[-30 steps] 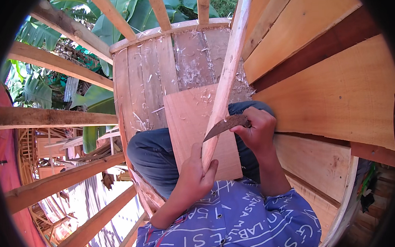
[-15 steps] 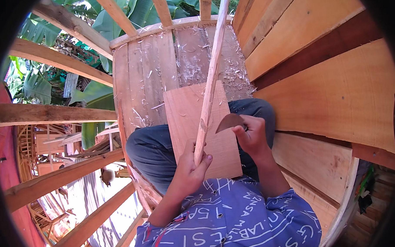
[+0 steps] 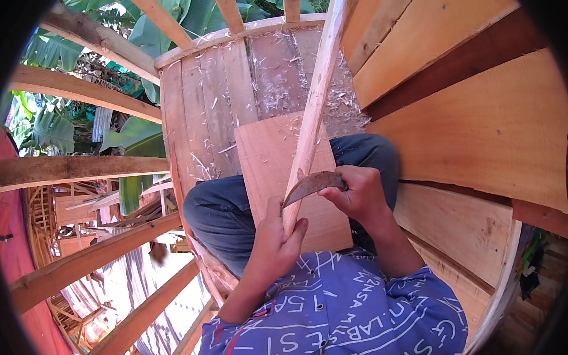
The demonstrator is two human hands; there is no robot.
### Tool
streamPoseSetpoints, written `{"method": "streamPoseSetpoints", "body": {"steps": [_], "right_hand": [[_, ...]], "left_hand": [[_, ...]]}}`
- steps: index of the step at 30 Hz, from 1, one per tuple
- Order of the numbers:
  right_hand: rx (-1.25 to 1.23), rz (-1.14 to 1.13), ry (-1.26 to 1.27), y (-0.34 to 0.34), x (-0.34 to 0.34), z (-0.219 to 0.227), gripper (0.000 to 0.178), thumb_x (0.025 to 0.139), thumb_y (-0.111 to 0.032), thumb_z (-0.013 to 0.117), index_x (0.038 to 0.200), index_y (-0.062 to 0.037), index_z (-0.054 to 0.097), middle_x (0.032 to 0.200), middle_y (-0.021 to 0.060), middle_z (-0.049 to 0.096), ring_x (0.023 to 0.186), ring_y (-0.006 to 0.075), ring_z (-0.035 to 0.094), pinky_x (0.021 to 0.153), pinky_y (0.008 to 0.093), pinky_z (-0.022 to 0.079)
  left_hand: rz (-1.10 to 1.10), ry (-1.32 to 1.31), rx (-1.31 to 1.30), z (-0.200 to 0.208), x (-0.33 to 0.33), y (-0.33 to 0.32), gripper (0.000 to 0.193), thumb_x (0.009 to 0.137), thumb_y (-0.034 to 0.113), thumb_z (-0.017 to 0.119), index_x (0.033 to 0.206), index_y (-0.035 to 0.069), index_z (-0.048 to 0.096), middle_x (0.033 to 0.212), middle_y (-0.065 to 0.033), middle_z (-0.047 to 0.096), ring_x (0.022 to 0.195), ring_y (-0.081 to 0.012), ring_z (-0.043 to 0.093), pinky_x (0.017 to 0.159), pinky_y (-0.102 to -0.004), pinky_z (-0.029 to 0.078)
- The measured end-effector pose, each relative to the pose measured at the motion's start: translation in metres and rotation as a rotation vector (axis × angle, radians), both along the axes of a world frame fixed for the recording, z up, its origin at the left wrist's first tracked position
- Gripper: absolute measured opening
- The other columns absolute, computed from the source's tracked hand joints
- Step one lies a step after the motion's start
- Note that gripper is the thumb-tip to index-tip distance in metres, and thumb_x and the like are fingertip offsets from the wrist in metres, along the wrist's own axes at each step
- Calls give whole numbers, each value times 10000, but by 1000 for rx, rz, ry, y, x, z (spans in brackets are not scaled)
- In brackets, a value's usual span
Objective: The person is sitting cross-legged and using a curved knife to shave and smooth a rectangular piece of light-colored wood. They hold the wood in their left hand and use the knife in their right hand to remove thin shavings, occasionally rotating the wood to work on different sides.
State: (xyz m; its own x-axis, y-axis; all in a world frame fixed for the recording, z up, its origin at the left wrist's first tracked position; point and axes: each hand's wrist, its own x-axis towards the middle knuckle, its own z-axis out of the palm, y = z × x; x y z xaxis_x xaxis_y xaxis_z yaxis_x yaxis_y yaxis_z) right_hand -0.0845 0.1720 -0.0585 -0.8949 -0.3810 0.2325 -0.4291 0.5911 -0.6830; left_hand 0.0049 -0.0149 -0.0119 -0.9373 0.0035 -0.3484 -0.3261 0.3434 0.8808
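Observation:
My left hand (image 3: 278, 240) is closed round the lower end of a long pale wooden stick (image 3: 317, 110), which slants up and away to the right. In my right hand (image 3: 361, 192) is a short curved knife (image 3: 312, 186) with a brown, rust-coloured blade. The blade lies across the stick just above my left fingers, and a small curl of wood stands at its back edge. Its handle is hidden in my right fist. Beneath the stick a flat wooden board (image 3: 267, 147) rests across my lap, between my knees.
Pale shavings (image 3: 281, 99) litter the plank floor (image 3: 215, 86) ahead. A plank wall (image 3: 470, 130) stands close on my right. Spaced wooden rails (image 3: 86, 167) line the left side, with banana leaves (image 3: 138, 132) and sheet metal beyond them.
My right hand has brought the knife down and left, from beside the stick onto it. The stick has tilted slightly further to the right at its far end.

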Motion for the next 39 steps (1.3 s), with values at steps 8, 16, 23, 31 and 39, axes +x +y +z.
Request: {"method": "streamPoseSetpoints", "body": {"steps": [8,16,23,31,39], "right_hand": [[15,-24,-55,-3,-2,2,621,787,-612,666,632,-20,561,547,132,490,503,345,536,459,372,405],[78,-69,80,2,-10,-2,672,723,-701,650,570,-64,499,517,94,490,467,296,538,438,374,405],[131,-96,189,7,-15,2,693,700,-727,645,542,-83,444,504,84,454,447,287,514,421,368,382],[-54,-526,-62,45,-53,-8,622,859,-583,619,724,23,638,542,148,532,491,330,523,499,374,420],[-194,-188,-56,29,-31,8,588,872,-543,620,712,23,606,540,148,483,481,292,409,484,355,390]], "left_hand": [[29,39,-4,0,-3,1,351,886,133,607,1137,-21,416,761,-256,597,667,-427,620,606,-444,460],[16,43,-33,-5,-2,9,325,880,135,600,1098,-17,412,688,-258,565,633,-443,599,565,-484,423],[0,22,2,-5,0,13,339,885,128,589,1116,-25,394,670,-257,559,622,-442,596,555,-470,425],[-66,-139,138,-1,25,25,375,895,75,576,1223,-42,435,733,-110,508,650,-178,512,606,-342,418],[138,-177,391,-15,17,8,317,919,124,589,1176,-4,454,746,-35,497,626,-116,489,570,-286,409]]}}
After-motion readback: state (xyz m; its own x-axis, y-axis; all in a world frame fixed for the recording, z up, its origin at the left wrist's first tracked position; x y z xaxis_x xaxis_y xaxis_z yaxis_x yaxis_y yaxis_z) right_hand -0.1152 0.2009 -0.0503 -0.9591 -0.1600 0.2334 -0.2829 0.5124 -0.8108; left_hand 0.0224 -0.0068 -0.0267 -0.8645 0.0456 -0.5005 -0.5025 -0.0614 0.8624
